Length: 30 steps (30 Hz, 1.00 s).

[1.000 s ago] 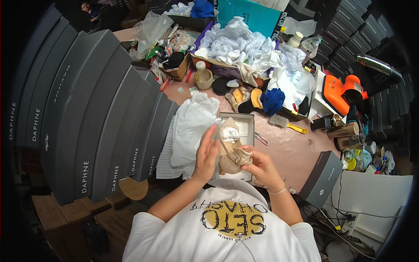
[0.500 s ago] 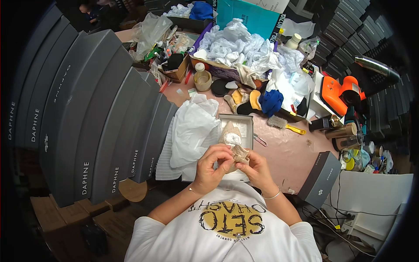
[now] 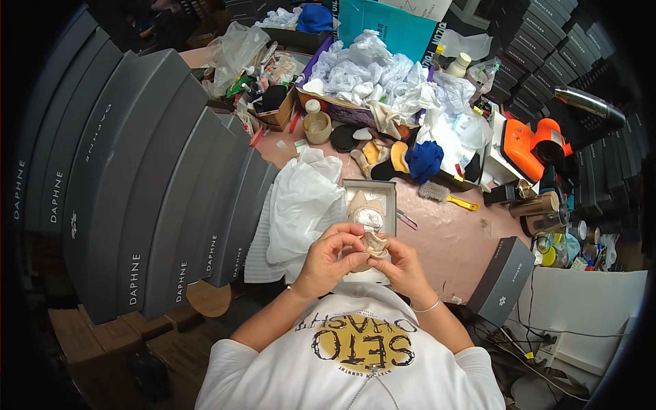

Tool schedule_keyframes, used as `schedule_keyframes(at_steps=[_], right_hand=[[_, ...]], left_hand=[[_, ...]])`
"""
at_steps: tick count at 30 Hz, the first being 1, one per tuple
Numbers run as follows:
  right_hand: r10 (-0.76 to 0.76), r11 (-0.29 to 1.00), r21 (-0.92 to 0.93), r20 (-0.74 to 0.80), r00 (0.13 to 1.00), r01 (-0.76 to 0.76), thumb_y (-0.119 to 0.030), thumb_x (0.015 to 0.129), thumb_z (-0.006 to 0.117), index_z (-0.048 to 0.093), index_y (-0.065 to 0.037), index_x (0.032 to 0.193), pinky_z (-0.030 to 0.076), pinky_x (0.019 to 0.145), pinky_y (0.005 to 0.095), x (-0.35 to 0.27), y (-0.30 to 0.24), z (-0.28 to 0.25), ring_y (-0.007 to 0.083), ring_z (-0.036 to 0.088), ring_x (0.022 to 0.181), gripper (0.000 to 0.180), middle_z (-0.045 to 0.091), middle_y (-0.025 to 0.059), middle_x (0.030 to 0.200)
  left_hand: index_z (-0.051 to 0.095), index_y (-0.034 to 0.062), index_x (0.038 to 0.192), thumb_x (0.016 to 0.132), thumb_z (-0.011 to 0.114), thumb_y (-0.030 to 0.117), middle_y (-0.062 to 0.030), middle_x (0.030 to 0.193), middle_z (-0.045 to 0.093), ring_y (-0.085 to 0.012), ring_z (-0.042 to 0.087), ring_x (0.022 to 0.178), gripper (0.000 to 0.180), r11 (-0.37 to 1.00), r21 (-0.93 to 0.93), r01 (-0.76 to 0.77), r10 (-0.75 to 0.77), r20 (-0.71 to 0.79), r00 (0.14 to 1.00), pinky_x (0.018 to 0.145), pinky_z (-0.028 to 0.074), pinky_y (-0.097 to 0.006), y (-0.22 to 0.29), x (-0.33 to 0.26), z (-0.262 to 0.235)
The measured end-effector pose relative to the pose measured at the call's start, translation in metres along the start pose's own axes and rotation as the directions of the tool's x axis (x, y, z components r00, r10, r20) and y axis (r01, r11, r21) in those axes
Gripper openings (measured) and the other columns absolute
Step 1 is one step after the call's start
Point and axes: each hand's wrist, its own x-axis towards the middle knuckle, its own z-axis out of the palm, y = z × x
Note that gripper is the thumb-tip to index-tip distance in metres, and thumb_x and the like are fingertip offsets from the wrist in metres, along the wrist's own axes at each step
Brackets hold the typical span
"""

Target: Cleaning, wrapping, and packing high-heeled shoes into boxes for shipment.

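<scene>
A beige shoe [image 3: 359, 201] with a pointed toe lies over an open grey shoebox [image 3: 387, 197], its toe turned away from me. White paper stuffing [image 3: 370, 219] shows in its opening. My left hand [image 3: 333, 260] pinches the near, heel end of the shoe from the left, thumb and fingertips closed. From the right my right hand [image 3: 400, 265] grips the same end, thumb close to the other thumb. My fingers cover part of the heel and its edge. Beside the box on the left lies crumpled white tissue paper [image 3: 301, 205].
Tall stacks of dark grey shoeboxes [image 3: 160, 184] line the left. Beyond are a tray of crumpled paper [image 3: 372, 68], a jar [image 3: 317, 124], a blue cloth [image 3: 425, 160] and a yellow-handled brush [image 3: 447, 196]. Another grey box [image 3: 502, 280] stands at the table's right edge; an orange device [image 3: 523, 149] sits beyond.
Both hands have shifted slightly at the heel end, and the left fingers sit a little higher. The stuffing in the shoe shows a bit further right.
</scene>
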Motion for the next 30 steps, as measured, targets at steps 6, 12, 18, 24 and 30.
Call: schedule_keyframes(at_steps=[6,12,18,24,30], right_hand=[[0.086,0.991,0.095,0.034,0.996,-0.089,-0.016,0.081,0.073,0.064,-0.002,0.103,0.042,0.092,0.0306,0.0,-0.003,-0.003,0.0149,0.056,0.101,0.027,0.064,0.0057,0.103],[0.183,0.969,0.171,0.005,0.983,-0.181,-0.02,0.079,0.075,0.064,-0.002,0.099,0.043,0.088,0.029,0.0,0.0,-0.008,0.0117,0.055,0.096,0.029,0.064,0.0045,0.1],[0.257,0.966,0.044,-0.031,0.966,-0.256,-0.019,0.08,0.075,0.063,-0.001,0.09,0.045,0.07,0.0241,0.007,-0.015,-0.006,0.0064,0.053,0.08,0.024,0.061,0.0006,0.086],[0.217,0.952,0.254,-0.161,0.963,-0.172,-0.012,0.083,0.068,0.059,-0.003,0.079,0.042,0.062,0.0206,0.015,-0.019,-0.02,0.0043,0.051,0.071,0.013,0.059,-0.0015,0.076],[0.219,0.776,0.631,-0.26,0.941,-0.006,-0.013,0.082,0.06,0.052,-0.006,0.08,0.049,0.071,0.0278,0.011,-0.014,-0.037,0.0115,0.055,0.069,0.011,0.058,0.0052,0.078]], left_hand=[[0.062,0.0037,0.085,0.083,0.068,0.006,-0.0068,0.116,0.054,-0.0178,0.048,0.117,0.007,0.893,-0.356,0.275,-0.247,0.122,0.961,0.099,0.039,-0.033,-0.007,0.01,-0.02],[0.059,0.0048,0.091,0.088,0.064,0.009,-0.0037,0.109,0.058,-0.014,0.056,0.103,0.007,0.791,-0.474,0.387,-0.351,0.166,0.921,0.091,0.046,-0.029,-0.015,0.019,-0.023],[0.054,0.0042,0.096,0.092,0.058,0.01,-0.0059,0.106,0.058,-0.0141,0.06,0.096,0.008,0.859,-0.369,0.354,-0.318,0.157,0.935,0.088,0.05,-0.028,-0.027,0.017,-0.011],[0.052,0.005,0.098,0.095,0.054,0.012,-0.01,0.107,0.06,-0.0196,0.061,0.103,0.009,0.734,-0.602,0.315,-0.266,0.172,0.949,0.088,0.052,-0.03,-0.019,0.036,-0.008],[0.052,0.0064,0.111,0.094,0.057,0.021,-0.0093,0.117,0.057,-0.0227,0.054,0.114,0.023,0.995,-0.044,0.094,-0.097,-0.068,0.993,0.095,0.043,-0.035,-0.043,0.044,-0.006]])
